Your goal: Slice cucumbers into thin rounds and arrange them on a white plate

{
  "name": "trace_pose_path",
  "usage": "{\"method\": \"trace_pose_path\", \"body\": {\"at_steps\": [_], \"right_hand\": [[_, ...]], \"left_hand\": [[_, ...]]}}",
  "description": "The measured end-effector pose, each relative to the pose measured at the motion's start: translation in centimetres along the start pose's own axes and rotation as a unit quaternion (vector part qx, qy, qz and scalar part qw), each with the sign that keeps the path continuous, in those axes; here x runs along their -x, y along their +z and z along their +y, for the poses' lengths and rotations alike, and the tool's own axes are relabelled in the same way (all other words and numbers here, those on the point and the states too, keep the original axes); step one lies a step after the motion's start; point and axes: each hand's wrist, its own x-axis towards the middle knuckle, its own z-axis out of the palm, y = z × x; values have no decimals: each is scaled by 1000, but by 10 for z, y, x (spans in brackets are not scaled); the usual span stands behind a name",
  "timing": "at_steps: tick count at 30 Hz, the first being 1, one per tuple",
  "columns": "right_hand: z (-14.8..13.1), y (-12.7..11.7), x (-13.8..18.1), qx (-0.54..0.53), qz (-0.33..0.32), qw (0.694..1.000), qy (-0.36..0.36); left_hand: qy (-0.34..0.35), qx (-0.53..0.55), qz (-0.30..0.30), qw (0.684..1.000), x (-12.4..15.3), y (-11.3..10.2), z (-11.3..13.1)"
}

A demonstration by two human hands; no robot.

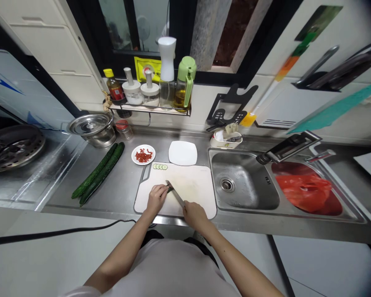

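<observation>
My right hand (195,213) is wrapped round the handle of a knife (176,195), whose blade slants up and left over the white cutting board (200,185). My left hand (157,198) has its fingertips closed on a small dark green piece of cucumber (170,189), beside the blade; the fingers partly hide it. Several thin cucumber slices (159,166) lie overlapping in a row at the board's upper left corner. Just behind the board are a square white plate (183,153) and a round white plate (132,156) bearing chopped red pieces (143,155).
Two whole cucumbers (100,175) lie to the left, near a lidded steel pot (94,130) and a red-capped jar (124,129). A sink (250,198) adjoins the board on the right, with a red plastic bag (304,192) beyond it. Seasoning bottles (185,82) stand on a rack.
</observation>
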Motion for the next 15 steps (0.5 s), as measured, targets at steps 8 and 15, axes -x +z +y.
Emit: {"method": "trace_pose_path", "body": {"at_steps": [8, 15], "right_hand": [[-1, -6, 1, 7, -26, 1000, 8], [-4, -11, -2, 3, -17, 1000, 0]], "left_hand": [[19, -6, 8, 1000, 0, 1, -2], [31, -6, 12, 999, -1, 0, -5]]}}
